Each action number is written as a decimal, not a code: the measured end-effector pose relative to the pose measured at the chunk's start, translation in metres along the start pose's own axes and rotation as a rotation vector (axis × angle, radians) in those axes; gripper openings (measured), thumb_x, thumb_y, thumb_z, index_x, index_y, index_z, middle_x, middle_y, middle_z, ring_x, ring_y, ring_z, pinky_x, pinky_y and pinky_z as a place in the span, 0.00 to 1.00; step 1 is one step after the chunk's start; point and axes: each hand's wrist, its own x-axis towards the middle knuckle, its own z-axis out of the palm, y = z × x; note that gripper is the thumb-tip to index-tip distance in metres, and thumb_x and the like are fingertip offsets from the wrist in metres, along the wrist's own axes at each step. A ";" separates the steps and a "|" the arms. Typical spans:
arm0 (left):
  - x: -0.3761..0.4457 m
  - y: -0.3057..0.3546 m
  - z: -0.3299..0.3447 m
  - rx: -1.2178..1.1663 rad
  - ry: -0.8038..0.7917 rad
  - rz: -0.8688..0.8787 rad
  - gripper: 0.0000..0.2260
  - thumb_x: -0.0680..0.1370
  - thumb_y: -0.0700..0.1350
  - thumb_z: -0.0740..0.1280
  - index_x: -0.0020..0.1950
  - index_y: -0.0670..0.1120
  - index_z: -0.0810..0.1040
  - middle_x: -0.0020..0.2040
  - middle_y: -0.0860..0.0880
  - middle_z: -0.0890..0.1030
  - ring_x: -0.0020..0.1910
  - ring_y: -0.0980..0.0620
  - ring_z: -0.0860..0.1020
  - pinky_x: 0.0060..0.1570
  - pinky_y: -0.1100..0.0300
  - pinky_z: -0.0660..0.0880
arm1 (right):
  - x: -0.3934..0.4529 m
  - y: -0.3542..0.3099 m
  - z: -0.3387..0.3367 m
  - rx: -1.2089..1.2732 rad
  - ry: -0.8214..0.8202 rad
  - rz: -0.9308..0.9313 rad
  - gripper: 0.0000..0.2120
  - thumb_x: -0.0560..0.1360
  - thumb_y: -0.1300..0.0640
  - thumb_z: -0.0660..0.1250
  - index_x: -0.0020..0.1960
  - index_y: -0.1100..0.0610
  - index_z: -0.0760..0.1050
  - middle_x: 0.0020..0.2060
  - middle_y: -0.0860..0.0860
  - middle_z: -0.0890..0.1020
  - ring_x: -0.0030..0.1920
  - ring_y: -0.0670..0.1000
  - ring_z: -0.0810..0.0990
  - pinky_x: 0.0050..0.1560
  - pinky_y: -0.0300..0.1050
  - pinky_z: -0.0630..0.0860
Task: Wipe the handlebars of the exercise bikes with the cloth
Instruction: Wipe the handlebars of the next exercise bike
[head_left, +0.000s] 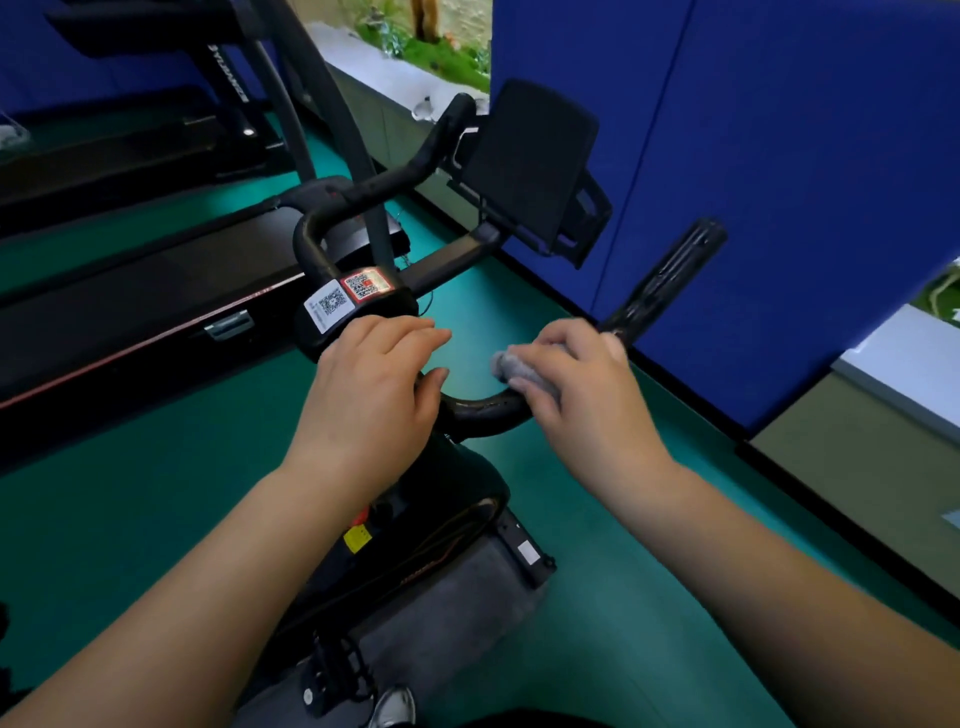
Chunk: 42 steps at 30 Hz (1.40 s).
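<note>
Green floor below; right hand (582, 384) presses cloth (511, 364) onto handlebar (483, 410).

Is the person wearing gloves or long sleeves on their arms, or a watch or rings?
No gloves. Both hands are bare, the left hand and the right hand. No sleeves show either: both forearms are uncovered all the way to the bottom edge of the picture. There is no watch, bracelet or ring to see on the wrists or fingers. The fingernails look short and plain.
</note>
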 end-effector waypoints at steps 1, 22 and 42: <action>0.004 -0.004 0.002 -0.003 -0.003 0.028 0.15 0.75 0.48 0.63 0.60 0.46 0.79 0.58 0.49 0.79 0.57 0.45 0.75 0.57 0.48 0.71 | -0.002 -0.002 0.002 0.010 -0.001 -0.014 0.10 0.74 0.56 0.68 0.54 0.54 0.81 0.51 0.53 0.76 0.45 0.58 0.70 0.48 0.46 0.70; 0.041 -0.068 0.004 -0.069 -0.053 0.367 0.11 0.73 0.46 0.65 0.53 0.48 0.83 0.55 0.50 0.81 0.55 0.44 0.76 0.54 0.49 0.70 | 0.000 -0.019 0.006 -0.096 0.181 0.280 0.13 0.72 0.60 0.71 0.57 0.58 0.80 0.50 0.54 0.75 0.53 0.54 0.76 0.55 0.38 0.68; 0.036 -0.099 0.002 -0.020 -0.130 0.187 0.17 0.73 0.45 0.70 0.61 0.48 0.78 0.66 0.45 0.73 0.64 0.40 0.68 0.61 0.42 0.65 | -0.015 -0.062 0.029 -0.025 0.119 0.139 0.15 0.72 0.59 0.69 0.59 0.57 0.80 0.47 0.56 0.75 0.48 0.55 0.77 0.48 0.51 0.78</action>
